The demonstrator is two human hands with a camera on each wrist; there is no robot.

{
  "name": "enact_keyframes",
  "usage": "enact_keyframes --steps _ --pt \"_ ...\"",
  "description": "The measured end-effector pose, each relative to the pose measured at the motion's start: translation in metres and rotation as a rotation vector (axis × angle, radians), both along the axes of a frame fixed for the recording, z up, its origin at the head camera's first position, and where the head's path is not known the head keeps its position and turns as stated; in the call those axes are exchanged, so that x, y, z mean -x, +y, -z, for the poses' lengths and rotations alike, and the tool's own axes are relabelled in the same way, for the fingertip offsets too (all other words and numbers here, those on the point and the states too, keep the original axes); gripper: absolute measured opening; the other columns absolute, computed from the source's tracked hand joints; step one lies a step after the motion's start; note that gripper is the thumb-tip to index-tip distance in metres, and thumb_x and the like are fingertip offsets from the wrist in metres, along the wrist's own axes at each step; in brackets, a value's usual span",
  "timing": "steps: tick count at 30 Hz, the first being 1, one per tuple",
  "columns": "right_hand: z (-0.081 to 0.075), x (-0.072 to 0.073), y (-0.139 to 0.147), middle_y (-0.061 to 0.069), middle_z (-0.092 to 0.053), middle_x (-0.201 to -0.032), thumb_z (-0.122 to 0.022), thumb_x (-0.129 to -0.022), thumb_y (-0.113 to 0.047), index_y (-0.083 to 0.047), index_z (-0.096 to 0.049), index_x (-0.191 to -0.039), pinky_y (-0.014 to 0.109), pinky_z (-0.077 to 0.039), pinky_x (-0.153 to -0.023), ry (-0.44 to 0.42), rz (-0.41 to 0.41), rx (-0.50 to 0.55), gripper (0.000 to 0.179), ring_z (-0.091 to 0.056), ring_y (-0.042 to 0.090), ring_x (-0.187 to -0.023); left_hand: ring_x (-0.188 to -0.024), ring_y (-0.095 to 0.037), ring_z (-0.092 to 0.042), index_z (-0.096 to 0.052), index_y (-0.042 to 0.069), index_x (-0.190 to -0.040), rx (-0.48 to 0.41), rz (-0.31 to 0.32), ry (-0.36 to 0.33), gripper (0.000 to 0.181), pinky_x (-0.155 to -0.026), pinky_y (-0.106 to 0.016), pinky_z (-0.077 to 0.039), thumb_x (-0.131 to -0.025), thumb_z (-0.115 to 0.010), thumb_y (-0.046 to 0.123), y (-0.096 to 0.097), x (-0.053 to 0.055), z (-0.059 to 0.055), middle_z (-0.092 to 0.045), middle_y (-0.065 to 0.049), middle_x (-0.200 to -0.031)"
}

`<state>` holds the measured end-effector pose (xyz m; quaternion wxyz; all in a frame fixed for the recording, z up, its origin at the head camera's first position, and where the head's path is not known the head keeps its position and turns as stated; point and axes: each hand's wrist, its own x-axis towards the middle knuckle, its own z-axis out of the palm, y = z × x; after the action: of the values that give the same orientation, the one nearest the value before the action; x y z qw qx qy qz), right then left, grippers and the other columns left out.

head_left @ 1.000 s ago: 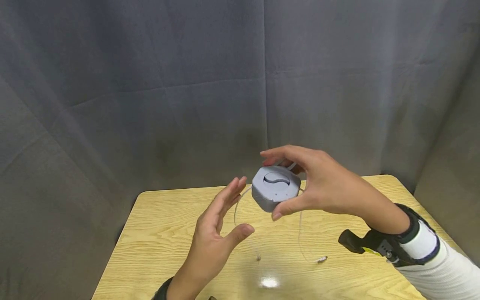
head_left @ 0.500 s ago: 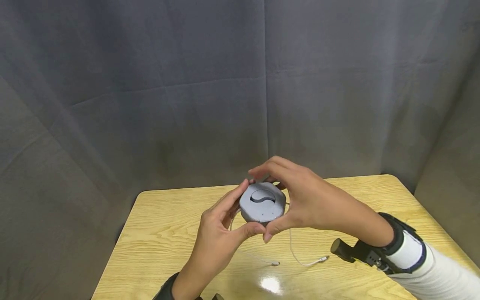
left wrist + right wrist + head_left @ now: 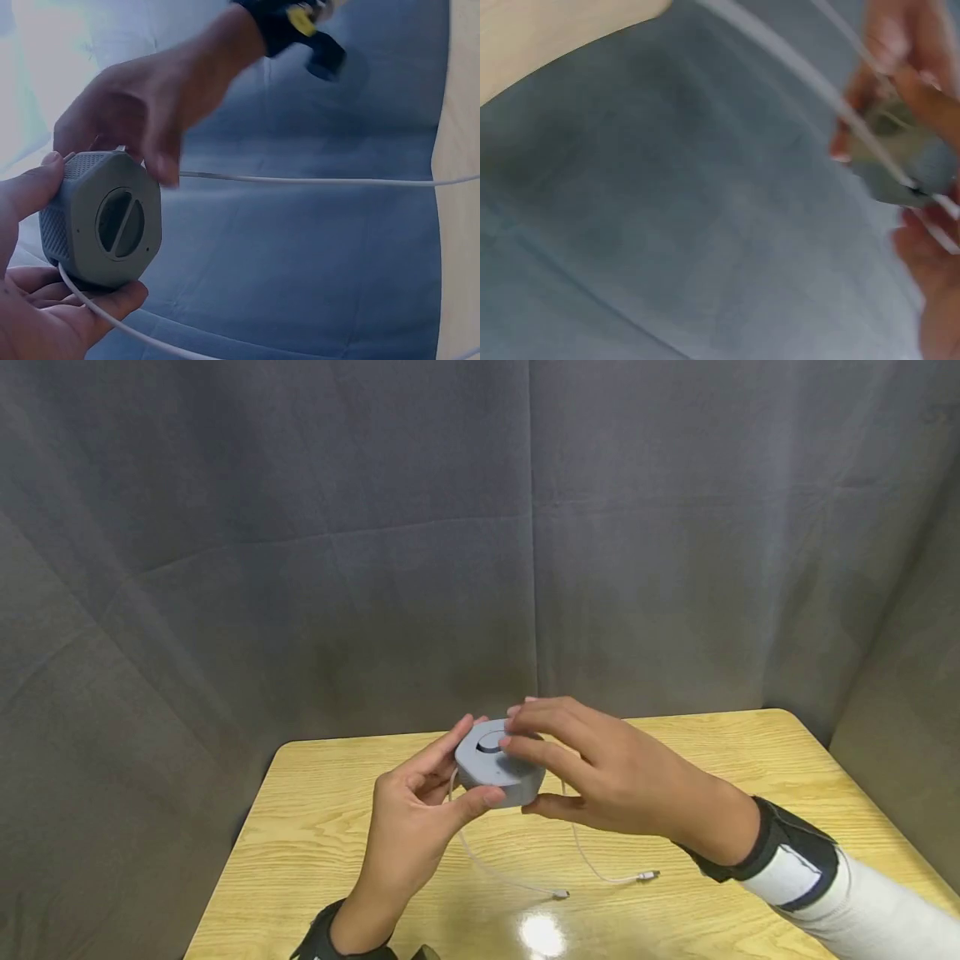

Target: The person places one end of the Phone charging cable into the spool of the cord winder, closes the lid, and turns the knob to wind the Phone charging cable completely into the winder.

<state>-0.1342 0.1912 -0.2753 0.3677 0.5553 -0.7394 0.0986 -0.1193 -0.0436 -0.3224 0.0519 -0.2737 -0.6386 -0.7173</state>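
Note:
A grey many-sided cable winder is held above the table, tilted, with a round dial on its top. My left hand grips its left side, thumb along the front edge. My right hand has its fingertips over the dial, partly hiding it, while the thumb lies at the lower right side. In the left wrist view, the winder shows a face with a slotted disc. A white cable leaves the winder on both sides. The right wrist view is blurred; the winder shows between both hands.
Below lies a wood-grain table. Two white cable plugs, one left plug and one right plug, hang over or rest on it. Grey curtains stand behind and at the sides.
The right hand brought the winder left and slightly down; the left hand came to grip its left side. The right fingers then shifted from the far edge onto the dial.

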Motion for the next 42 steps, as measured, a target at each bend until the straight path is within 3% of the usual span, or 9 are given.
enact_keyframes --steps 5,12,16,20,24,28,32,35,42 --pt "0.01 0.006 -0.003 0.015 -0.072 -0.11 -0.058 -0.106 -0.017 0.005 -0.065 -0.116 0.036 -0.064 -0.088 0.247 -0.146 0.044 0.025 -0.073 0.03 -0.101 -0.135 -0.019 -0.058 -0.05 0.001 -0.148 -0.024 0.013 -0.017 0.074 -0.104 -0.028 -0.054 -0.084 -0.084 0.014 -0.001 -0.001 0.001 -0.06 -0.015 -0.146" --pt "0.01 0.007 -0.004 0.017 -0.073 -0.106 -0.06 -0.105 -0.013 0.008 -0.068 -0.111 0.036 -0.064 -0.087 0.293 -0.213 0.073 0.023 -0.074 0.031 -0.095 -0.133 -0.019 -0.059 -0.052 0.002 -0.148 -0.009 0.008 -0.014 0.073 -0.102 -0.028 -0.055 -0.083 -0.084 0.015 0.0 -0.001 0.001 -0.061 -0.013 -0.144" --pt "0.009 0.006 -0.004 0.017 -0.074 -0.104 -0.061 -0.103 -0.011 0.009 -0.068 -0.11 0.034 -0.064 -0.082 0.238 -0.23 0.116 0.022 -0.074 0.03 -0.092 -0.137 -0.019 -0.056 -0.049 0.0 -0.149 0.006 0.023 0.034 0.075 -0.107 -0.027 -0.051 -0.085 -0.082 0.022 0.0 0.0 0.002 -0.058 -0.013 -0.148" --pt "0.007 0.004 -0.003 0.014 -0.072 -0.102 -0.067 -0.097 -0.014 0.007 -0.069 -0.109 0.025 -0.062 -0.079 0.025 -0.175 0.266 0.024 -0.071 0.023 -0.089 -0.143 -0.02 -0.05 -0.044 -0.001 -0.152 0.031 0.028 0.128 0.078 -0.115 -0.028 -0.045 -0.088 -0.077 0.03 0.0 0.002 0.003 -0.052 -0.014 -0.153" --pt "0.003 0.0 0.0 0.011 -0.071 -0.102 -0.078 -0.083 0.0 0.003 -0.071 -0.108 0.023 -0.063 -0.084 -0.45 -0.113 0.479 0.026 -0.071 0.017 -0.091 -0.143 -0.021 -0.05 -0.044 0.0 -0.152 0.036 0.012 0.171 0.074 -0.115 -0.031 -0.045 -0.089 -0.077 0.021 0.001 0.003 0.005 -0.05 -0.015 -0.155" --pt "-0.005 -0.002 0.004 0.007 -0.073 -0.101 -0.084 -0.078 0.004 -0.002 -0.072 -0.111 0.029 -0.065 -0.078 -0.984 0.039 0.628 0.036 -0.074 0.017 -0.087 -0.135 -0.021 -0.059 -0.047 0.001 -0.151 0.041 -0.018 0.147 0.067 -0.111 -0.031 -0.05 -0.091 -0.076 0.007 0.004 0.004 0.006 -0.056 -0.016 -0.149" --pt "-0.009 0.0 0.005 0.006 -0.075 -0.101 -0.083 -0.083 -0.005 0.001 -0.071 -0.115 0.032 -0.065 -0.079 -1.338 0.138 0.668 0.035 -0.073 0.021 -0.089 -0.124 -0.022 -0.067 -0.055 0.002 -0.145 0.024 -0.011 0.07 0.059 -0.105 -0.032 -0.056 -0.091 -0.077 0.008 0.008 0.005 0.006 -0.064 -0.015 -0.14" --pt "-0.008 0.001 0.005 0.007 -0.075 -0.101 -0.082 -0.084 -0.005 0.004 -0.07 -0.116 0.032 -0.064 -0.08 -1.43 0.123 0.668 0.035 -0.071 0.021 -0.091 -0.12 -0.022 -0.07 -0.06 0.0 -0.14 -0.002 0.003 -0.018 0.054 -0.1 -0.032 -0.059 -0.091 -0.078 0.01 0.01 0.005 0.005 -0.067 -0.017 -0.136" --pt "-0.003 0.001 0.001 0.008 -0.074 -0.102 -0.082 -0.084 -0.005 0.002 -0.069 -0.118 0.032 -0.065 -0.078 -1.41 0.101 0.654 0.037 -0.073 0.019 -0.088 -0.115 -0.022 -0.072 -0.062 -0.008 -0.132 -0.097 -0.02 -0.138 0.049 -0.095 -0.033 -0.06 -0.087 -0.08 0.0 0.012 0.003 0.004 -0.069 -0.023 -0.129"
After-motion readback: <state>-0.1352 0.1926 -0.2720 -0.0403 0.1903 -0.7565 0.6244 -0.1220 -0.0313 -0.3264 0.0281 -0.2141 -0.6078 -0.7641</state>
